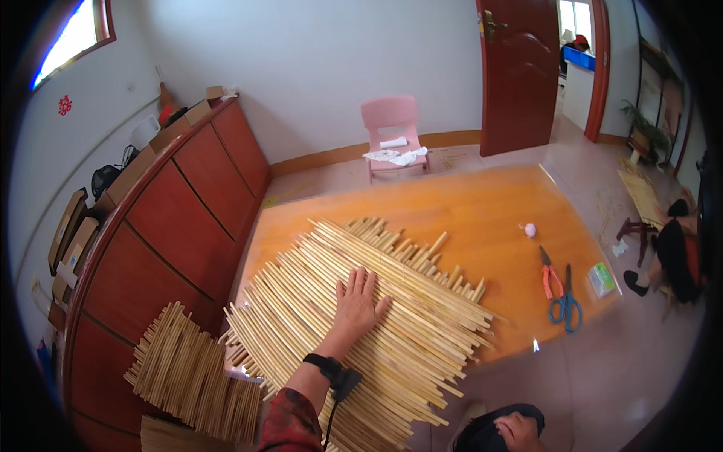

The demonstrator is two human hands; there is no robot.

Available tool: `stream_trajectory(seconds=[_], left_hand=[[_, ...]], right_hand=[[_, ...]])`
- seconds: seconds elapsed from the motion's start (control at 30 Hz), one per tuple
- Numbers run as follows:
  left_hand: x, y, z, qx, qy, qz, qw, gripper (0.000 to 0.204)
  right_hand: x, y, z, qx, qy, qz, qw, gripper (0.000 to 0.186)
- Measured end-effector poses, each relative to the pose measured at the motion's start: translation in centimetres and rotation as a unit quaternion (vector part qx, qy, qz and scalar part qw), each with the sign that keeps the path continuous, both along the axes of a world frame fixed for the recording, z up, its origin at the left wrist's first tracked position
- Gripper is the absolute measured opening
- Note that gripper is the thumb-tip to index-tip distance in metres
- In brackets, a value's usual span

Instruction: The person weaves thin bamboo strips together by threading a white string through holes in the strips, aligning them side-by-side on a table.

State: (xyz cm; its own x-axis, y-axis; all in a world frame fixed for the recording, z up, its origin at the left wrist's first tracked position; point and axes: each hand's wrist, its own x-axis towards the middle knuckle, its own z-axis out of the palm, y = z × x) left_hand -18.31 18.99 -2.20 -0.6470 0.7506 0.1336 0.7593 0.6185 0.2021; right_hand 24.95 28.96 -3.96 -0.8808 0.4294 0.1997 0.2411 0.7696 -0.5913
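Observation:
My left hand point(357, 307) lies flat, palm down, on a wide layer of pale yellow, thin plant-stalk sticks point(301, 282). Its fingers are spread, and a black band with a small device circles the wrist. The sticks lie side by side with uneven ends, over more sticks point(410, 252) whose ends poke out at the far side. At the lower right, my right hand point(521, 431) rests on a dark-clothed knee, fingers loosely bent, apart from the sticks. Nothing shows in it.
On the orange table point(482, 203) are red-handled pliers point(552, 279), blue-handled scissors point(566, 305), a small pink ball point(530, 230) and a green packet point(601, 279). More sticks point(184, 369) lie at lower left, beside a red cabinet point(177, 218). A pink chair point(390, 117) stands beyond; a person point(678, 248) sits at right.

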Motion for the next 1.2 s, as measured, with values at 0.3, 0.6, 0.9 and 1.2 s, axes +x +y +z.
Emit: stream_trajectory(seconds=[0.3, 0.6, 0.9, 1.2], left_hand=[[2.2, -3.5, 0.1, -0.011, 0.079, 0.027, 0.996, 0.069], [13.1, -8.4, -0.7, 0.012, -0.015, -0.038, 0.999, 0.076], [10.5, -16.8, 3.3, -0.022, -0.069, 0.118, 0.990, 0.069], [5.2, -21.5, -0.3, -0.023, -0.042, 0.176, 0.983, 0.069]], right_hand=[[-2.2, 0.0, -0.3, -0.054, 0.063, 0.017, 0.996, 0.006], [-2.0, -0.5, -0.6, -0.081, 0.078, 0.021, 0.993, 0.006], [-8.1, 1.8, 4.8, -0.129, 0.113, 0.019, 0.985, 0.012], [-29.2, 8.1, 2.8, 0.169, 0.137, 0.159, 0.963, 0.010]])
